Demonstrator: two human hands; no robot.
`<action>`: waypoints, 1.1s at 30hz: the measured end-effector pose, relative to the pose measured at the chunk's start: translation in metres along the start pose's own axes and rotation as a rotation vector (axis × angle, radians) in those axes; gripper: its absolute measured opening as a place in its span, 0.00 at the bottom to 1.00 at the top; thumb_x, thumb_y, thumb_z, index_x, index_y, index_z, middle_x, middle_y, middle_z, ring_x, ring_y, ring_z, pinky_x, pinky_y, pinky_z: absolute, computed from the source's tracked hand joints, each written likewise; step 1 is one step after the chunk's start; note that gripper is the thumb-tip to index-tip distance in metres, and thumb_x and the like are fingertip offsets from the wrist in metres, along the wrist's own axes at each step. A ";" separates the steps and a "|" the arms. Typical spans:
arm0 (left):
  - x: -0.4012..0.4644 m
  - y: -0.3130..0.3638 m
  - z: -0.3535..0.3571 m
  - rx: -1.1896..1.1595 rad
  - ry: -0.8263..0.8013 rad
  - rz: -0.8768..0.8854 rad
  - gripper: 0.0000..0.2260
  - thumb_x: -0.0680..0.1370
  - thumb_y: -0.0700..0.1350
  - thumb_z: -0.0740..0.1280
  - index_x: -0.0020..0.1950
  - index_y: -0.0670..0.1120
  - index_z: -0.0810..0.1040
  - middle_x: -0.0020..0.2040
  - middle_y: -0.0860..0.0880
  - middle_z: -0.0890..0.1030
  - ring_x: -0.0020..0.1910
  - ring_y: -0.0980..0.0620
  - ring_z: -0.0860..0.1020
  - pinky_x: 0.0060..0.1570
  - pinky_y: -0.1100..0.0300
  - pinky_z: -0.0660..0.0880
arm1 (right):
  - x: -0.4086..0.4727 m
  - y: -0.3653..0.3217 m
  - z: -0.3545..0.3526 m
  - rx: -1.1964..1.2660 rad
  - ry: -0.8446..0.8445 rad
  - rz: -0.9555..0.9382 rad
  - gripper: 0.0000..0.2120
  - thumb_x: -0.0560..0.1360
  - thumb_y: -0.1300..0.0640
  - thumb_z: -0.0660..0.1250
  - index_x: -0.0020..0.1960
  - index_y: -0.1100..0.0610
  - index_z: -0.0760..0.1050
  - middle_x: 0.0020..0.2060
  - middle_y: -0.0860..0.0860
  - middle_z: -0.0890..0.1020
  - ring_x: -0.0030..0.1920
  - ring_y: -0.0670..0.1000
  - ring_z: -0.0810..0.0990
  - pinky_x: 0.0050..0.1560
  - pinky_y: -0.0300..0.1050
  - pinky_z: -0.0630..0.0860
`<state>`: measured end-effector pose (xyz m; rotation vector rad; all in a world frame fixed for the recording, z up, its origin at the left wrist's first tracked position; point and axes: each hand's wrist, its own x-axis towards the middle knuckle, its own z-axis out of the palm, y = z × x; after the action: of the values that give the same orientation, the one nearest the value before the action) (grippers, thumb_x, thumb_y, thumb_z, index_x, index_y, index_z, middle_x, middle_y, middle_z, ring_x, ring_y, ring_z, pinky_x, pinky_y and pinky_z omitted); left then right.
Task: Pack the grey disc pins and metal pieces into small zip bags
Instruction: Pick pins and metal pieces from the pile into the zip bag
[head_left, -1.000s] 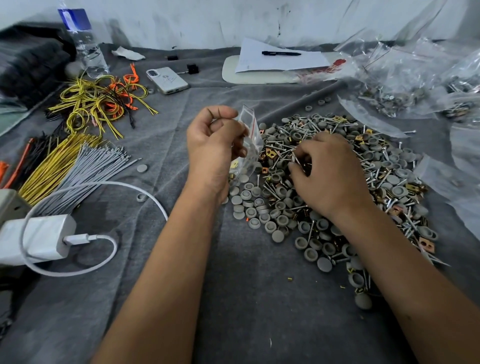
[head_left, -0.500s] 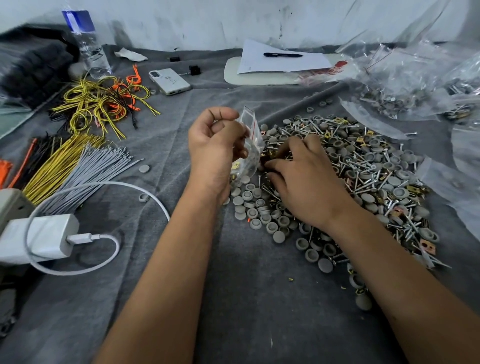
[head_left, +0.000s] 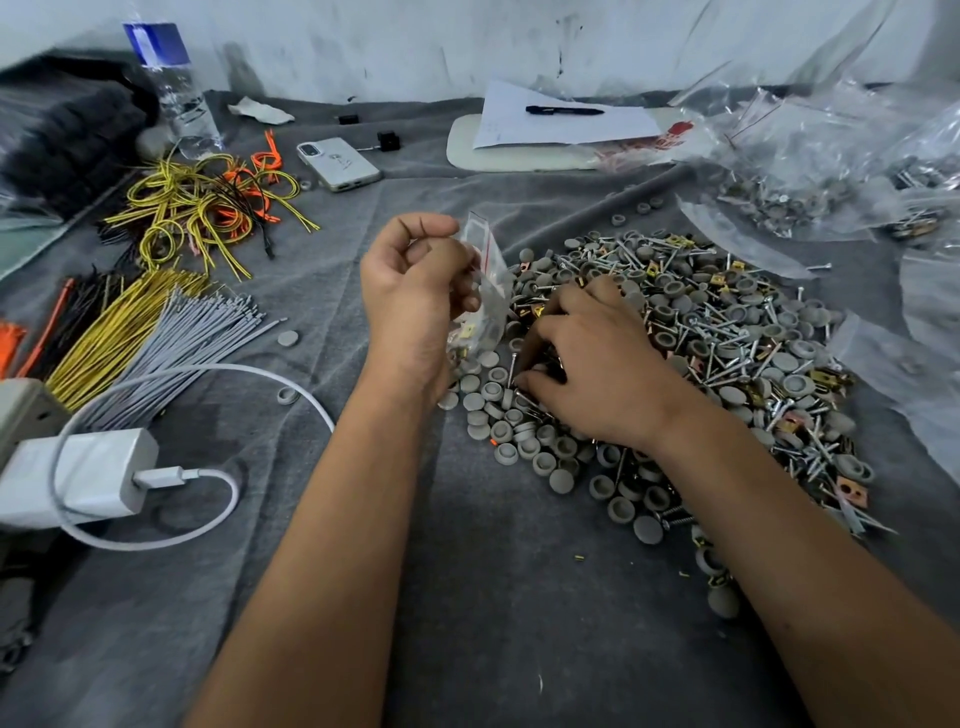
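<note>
I'm pinching the zip bag (head_left: 485, 291) in my left hand (head_left: 415, 301); right hand (head_left: 597, 364), at its 3 o'clock, is digging curled fingers into the pile (head_left: 727, 353), can't tell what they've got.

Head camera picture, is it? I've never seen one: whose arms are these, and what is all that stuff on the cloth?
No machine here: a person wears a camera on the head, looking down at their own arms. The left hand holds a small clear zip bag with a few pieces already inside. The right hand reaches into a pile of grey discs, screws and small metal pieces on the grey cloth; what it picks is hidden. Left of them lie wire bundles, a charger and a phone.
</note>
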<state>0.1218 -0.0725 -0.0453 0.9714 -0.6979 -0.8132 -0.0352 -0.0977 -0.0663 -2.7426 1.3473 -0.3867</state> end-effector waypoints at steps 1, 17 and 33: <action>0.001 0.001 -0.001 -0.028 0.011 0.006 0.10 0.76 0.27 0.63 0.46 0.42 0.75 0.34 0.44 0.71 0.27 0.53 0.70 0.27 0.60 0.69 | 0.000 0.000 0.000 0.007 -0.012 0.000 0.17 0.77 0.42 0.68 0.58 0.52 0.81 0.56 0.49 0.73 0.63 0.54 0.64 0.67 0.58 0.67; 0.001 0.007 -0.013 0.365 -0.219 0.305 0.10 0.73 0.28 0.65 0.48 0.42 0.76 0.32 0.52 0.75 0.29 0.54 0.72 0.28 0.59 0.68 | -0.013 0.006 -0.006 0.706 0.476 0.094 0.07 0.75 0.59 0.77 0.52 0.54 0.86 0.44 0.43 0.86 0.46 0.39 0.84 0.50 0.31 0.78; -0.011 -0.024 0.008 0.578 -0.375 0.195 0.11 0.74 0.29 0.70 0.53 0.39 0.75 0.40 0.41 0.82 0.36 0.41 0.79 0.36 0.50 0.77 | -0.012 0.020 -0.009 0.517 0.377 0.064 0.08 0.74 0.63 0.76 0.52 0.55 0.87 0.45 0.47 0.87 0.44 0.42 0.83 0.48 0.28 0.74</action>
<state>0.1029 -0.0748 -0.0658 1.2517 -1.3814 -0.6333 -0.0598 -0.1000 -0.0629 -2.2623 1.1784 -1.1140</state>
